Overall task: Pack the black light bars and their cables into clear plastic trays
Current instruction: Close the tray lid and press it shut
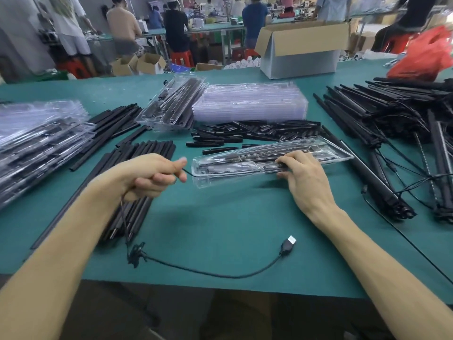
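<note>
Grip: left hand (157,174) pinches the black cable (196,269); right hand (302,174) holds the clear tray (220,179), fingers curled on top, thumb at its near rim.
Tray: one, mid-bench (220,217), between both hands, light bar (257,153) inside.
Cable: one, from the tray's left end through the left hand to one USB plug (289,242) near the front edge.
Around: empty tray stack (250,104) behind; filled trays (36,138) at the left edge; bar heap (392,114) at the right edge, too many to count.
</note>
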Demonstrator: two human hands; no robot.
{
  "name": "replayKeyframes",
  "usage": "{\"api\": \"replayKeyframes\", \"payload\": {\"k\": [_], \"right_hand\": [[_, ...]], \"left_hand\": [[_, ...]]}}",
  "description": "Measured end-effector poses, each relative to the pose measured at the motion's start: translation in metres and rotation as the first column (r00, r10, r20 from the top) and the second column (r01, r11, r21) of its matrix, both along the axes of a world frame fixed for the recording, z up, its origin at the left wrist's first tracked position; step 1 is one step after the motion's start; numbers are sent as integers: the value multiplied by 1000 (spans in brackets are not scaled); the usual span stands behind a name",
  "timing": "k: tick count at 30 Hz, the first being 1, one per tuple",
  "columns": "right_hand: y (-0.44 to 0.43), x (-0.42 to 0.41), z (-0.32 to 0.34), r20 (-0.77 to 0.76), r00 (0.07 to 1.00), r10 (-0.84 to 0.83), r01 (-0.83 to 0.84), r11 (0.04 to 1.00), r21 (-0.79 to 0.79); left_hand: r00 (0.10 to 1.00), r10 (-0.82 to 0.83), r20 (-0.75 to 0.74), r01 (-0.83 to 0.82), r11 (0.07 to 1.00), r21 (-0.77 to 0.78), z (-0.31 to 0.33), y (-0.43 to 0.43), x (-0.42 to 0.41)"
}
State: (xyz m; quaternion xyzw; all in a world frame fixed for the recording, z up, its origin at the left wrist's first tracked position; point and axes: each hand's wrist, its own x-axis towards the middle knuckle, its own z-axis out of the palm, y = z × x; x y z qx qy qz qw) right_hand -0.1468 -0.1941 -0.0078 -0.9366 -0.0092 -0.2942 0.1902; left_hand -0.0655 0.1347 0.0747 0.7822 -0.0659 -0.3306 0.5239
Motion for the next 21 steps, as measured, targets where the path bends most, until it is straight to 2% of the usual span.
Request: {"api": "replayKeyframes", "payload": {"k": [1,3,5,7,9,11,13,15,17,19,21], "right_hand": [[0,0,0,-1,1000,1,-1,1000,1],[0,-1,1,-7,1000,4,-4,1000,-2],[0,-2,1,-13,1000,7,-7,1000,-3],[0,-3,2,-17,1000,10,-10,1000,-3],[0,-3,2,-12,1000,8,-8,1000,-4],[0,-3,1,-4,1000,11,-11,1000,1],[0,-2,1,7,1000,8,-8,1000,4],[-1,-2,1,22,1000,4,-4,1000,-5],[0,-2,1,32,999,6,-6,1000,-16],[1,-2,1,54,998,13,-12,1000,-29],[2,-3,1,93,995,26,-21,998,-59]], "left_hand": [[998,24,59,-26,999,33,0,-4,3],[944,33,328,-118,963,242,-5,-10,10],[780,-15,625,-312,857,410,-13,-12,17],[630,15,777,-460,813,357,-24,-10,23],[524,43,851,-523,805,281,-35,-9,24],[446,-8,895,-581,758,296,-45,-12,24],[428,-62,902,-614,713,340,-50,-17,23],[404,-60,913,-613,723,319,-47,-25,21],[366,-47,929,-546,798,256,-39,-37,16],[355,-114,928,-395,881,259,-31,-54,7],[440,-215,872,-159,937,311,-25,-76,-6]]}}
